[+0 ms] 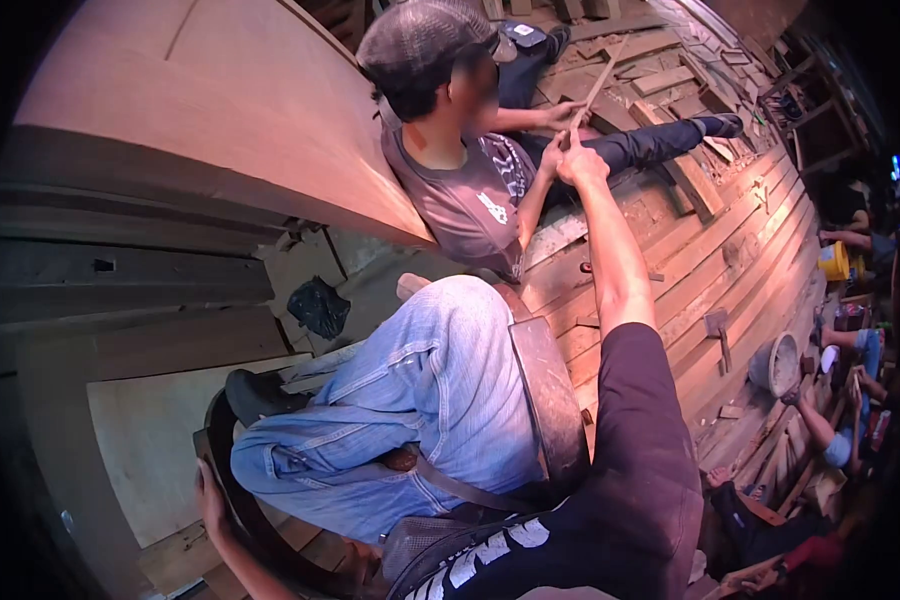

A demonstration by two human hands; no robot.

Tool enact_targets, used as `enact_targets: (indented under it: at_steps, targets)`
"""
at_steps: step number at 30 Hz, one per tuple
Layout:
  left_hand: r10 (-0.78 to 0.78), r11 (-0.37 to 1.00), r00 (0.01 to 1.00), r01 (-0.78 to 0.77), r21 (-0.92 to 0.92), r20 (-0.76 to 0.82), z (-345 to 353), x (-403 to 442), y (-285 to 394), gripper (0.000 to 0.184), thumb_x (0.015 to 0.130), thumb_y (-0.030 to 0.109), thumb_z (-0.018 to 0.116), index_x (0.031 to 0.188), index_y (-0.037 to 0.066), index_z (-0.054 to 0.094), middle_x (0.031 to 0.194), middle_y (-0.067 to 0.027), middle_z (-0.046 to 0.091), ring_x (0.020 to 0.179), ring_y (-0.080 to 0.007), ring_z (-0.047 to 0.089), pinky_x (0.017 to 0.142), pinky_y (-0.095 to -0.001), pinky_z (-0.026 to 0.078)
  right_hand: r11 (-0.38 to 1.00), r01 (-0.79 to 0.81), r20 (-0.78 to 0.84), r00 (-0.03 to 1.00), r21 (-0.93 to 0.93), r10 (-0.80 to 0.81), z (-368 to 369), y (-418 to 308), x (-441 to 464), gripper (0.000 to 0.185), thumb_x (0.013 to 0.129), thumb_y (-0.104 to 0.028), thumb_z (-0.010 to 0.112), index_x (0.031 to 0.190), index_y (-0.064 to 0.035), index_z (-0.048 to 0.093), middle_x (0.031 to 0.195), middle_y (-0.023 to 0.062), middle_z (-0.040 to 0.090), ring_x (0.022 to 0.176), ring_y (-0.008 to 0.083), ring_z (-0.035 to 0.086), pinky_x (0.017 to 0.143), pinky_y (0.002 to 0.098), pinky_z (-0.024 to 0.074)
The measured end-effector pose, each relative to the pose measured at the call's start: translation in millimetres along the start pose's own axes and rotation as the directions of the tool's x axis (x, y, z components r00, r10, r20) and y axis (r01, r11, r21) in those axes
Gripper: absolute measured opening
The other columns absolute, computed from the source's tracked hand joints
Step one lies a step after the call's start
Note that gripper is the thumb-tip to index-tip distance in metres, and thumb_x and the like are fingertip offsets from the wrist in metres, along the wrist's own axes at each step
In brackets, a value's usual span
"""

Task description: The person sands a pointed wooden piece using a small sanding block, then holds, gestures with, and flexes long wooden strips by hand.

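The thin wooden strip (603, 80) slants forward and away from the right hand (584, 166), the nearer one, at its near end beside a co-worker's hand (564, 115); whether that grip clasps it is unclear. The left hand (211, 500) is at a curved dark rim (209, 449), its grip indiscernible.

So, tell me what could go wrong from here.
The right hand is close to the co-worker's hands at the thin strip, so a pinch or splinter is possible. Loose offcuts by the co-worker's outstretched leg could trip someone. The hammer lying on the planks might get kicked.
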State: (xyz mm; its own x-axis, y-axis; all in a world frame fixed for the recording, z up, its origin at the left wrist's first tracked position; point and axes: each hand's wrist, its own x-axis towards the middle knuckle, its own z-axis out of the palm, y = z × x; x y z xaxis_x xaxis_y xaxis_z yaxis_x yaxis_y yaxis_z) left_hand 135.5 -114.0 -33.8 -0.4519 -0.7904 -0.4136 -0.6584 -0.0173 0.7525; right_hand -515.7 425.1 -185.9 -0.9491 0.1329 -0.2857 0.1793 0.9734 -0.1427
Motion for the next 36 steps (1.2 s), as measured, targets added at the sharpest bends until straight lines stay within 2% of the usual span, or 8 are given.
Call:
enact_targets:
  at_steps: [2,5,7,16,30,33,35,36]
  targets:
    - [-0.011,1.0,0.995,0.011,0.001,-0.104,-4,3,-12,0.063,0.104,0.045,0.044,0.136,-0.009,0.049,0.135,-0.0143,0.056,0.123,-0.0214,0.05,0.106,-0.033,0.037,1.0,-0.031,0.002,1.0,-0.002,0.031,12,3,15,0.08,0.089,-0.036,0.057,0.157,-0.0268,0.015,0.128,0.0212,0.062,0.116,0.0363,0.062,0.096,0.0481,0.0499]
    - [-0.016,0.991,1.0,0.018,-0.131,0.018,-4,4,-9,0.063,0.104,0.046,0.045,0.133,-0.009,0.051,0.132,-0.014,0.058,0.121,-0.0211,0.052,0.104,-0.033,0.038,0.999,-0.043,-0.024,0.999,0.001,0.043,11,4,26,0.081,0.088,-0.034,0.058,0.157,-0.0269,0.015,0.127,0.0207,0.063,0.116,0.0358,0.063,0.095,0.048,0.0503]
    - [-0.066,0.998,0.984,0.068,0.008,-0.165,-5,2,-12,0.063,0.103,0.048,0.045,0.131,-0.008,0.053,0.128,-0.0131,0.06,0.117,-0.0208,0.054,0.101,-0.0326,0.04,0.999,-0.022,-0.038,0.999,-0.027,0.021,11,5,29,0.077,0.09,-0.031,0.054,0.157,-0.0242,0.017,0.126,0.0202,0.063,0.113,0.0351,0.064,0.094,0.0479,0.0513]
    - [-0.128,0.985,0.99,0.12,-0.124,-0.062,19,-14,24,0.066,0.102,0.051,0.046,0.131,-0.008,0.053,0.123,-0.0128,0.063,0.114,-0.0209,0.057,0.098,-0.0323,0.042,0.986,-0.118,-0.066,0.99,0.117,0.126,28,16,70,0.084,0.088,-0.036,0.058,0.158,-0.0288,0.01,0.127,0.0214,0.062,0.113,0.037,0.063,0.093,0.0483,0.0505]
    - [-0.176,0.984,0.983,0.175,-0.008,-0.058,8,2,19,0.077,0.099,0.057,0.045,0.14,-0.009,0.044,0.137,-0.0164,0.054,0.125,-0.0239,0.05,0.105,-0.0332,0.037,0.998,-0.004,-0.007,1.0,0.055,0.004,48,7,96,0.078,0.089,-0.038,0.054,0.156,-0.0357,0.014,0.13,0.0209,0.06,0.117,0.0364,0.061,0.099,0.0467,0.0481]
    - [-0.145,0.987,0.985,0.15,0.048,-0.093,5,4,12,0.078,0.1,0.057,0.043,0.141,-0.009,0.043,0.139,-0.017,0.053,0.127,-0.0243,0.049,0.107,-0.0335,0.036,0.995,0.012,-0.033,0.999,0.104,-0.009,61,4,82,0.078,0.088,-0.04,0.054,0.156,-0.0346,0.015,0.123,0.0238,0.063,0.113,0.04,0.062,0.097,0.0486,0.0487]
    - [-0.099,0.988,0.992,0.107,0.108,-0.084,16,-4,25,0.078,0.1,0.058,0.042,0.139,-0.01,0.046,0.138,-0.0181,0.054,0.126,-0.0251,0.05,0.106,-0.0337,0.036,0.957,0.085,-0.125,0.991,0.278,-0.052,66,-4,56,0.082,0.087,-0.039,0.056,0.156,-0.0326,0.012,0.114,0.027,0.065,0.107,0.0451,0.063,0.094,0.051,0.049]
    - [-0.1,0.989,0.991,0.108,0.1,-0.084,19,-4,30,0.078,0.1,0.058,0.042,0.139,-0.01,0.046,0.138,-0.0181,0.054,0.126,-0.0251,0.05,0.106,-0.0337,0.036,0.907,0.129,-0.214,0.976,0.402,-0.044,56,-16,20,0.079,0.086,-0.039,0.061,0.155,-0.0299,0.023,0.104,0.0294,0.067,0.102,0.0482,0.063,0.091,0.0528,0.0494]
